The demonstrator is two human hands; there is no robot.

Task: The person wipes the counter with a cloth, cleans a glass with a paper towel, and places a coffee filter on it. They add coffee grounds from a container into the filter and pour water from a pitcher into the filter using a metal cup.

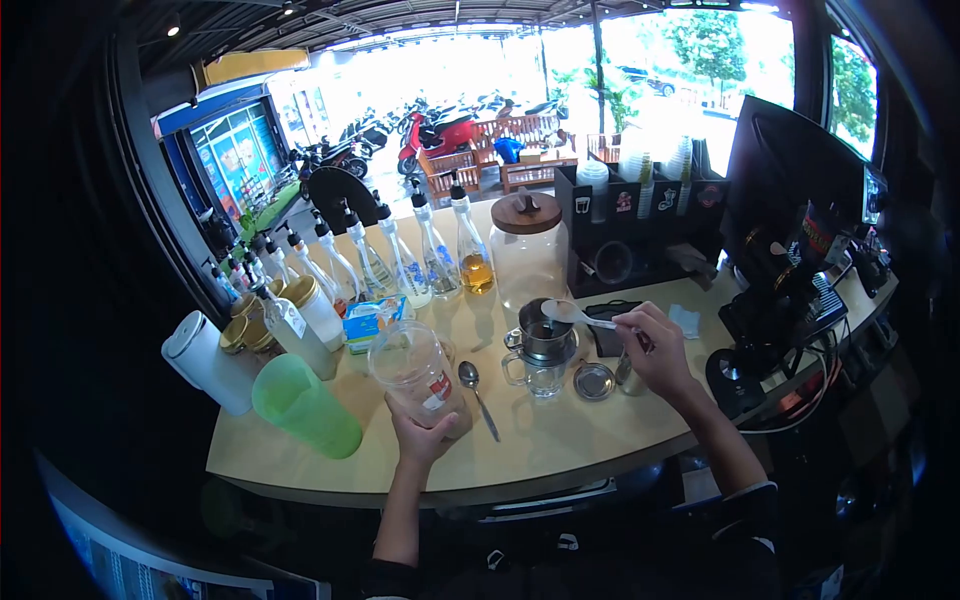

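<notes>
My left hand (420,435) is wrapped around the lower part of a clear plastic jar (405,358) with a small red and white label, its open top tilted slightly. Between the fingers of my right hand (657,350) is a whitish plastic spoon (566,312), its bowl just above a metal drip coffee filter (547,346). What the spoon carries, if anything, is too small to tell. The filter sits on a clear glass mug (544,380). Right of the mug lies a round metal lid (594,381). A metal spoon (478,398) rests between jar and mug.
A green pitcher (305,405) and a white jug (205,360) stand at the left. Several pump bottles (405,265) line the back. Behind the filter are a wooden-lidded glass jar (528,262) and a black cup holder (640,225); a monitor (790,190) stands right.
</notes>
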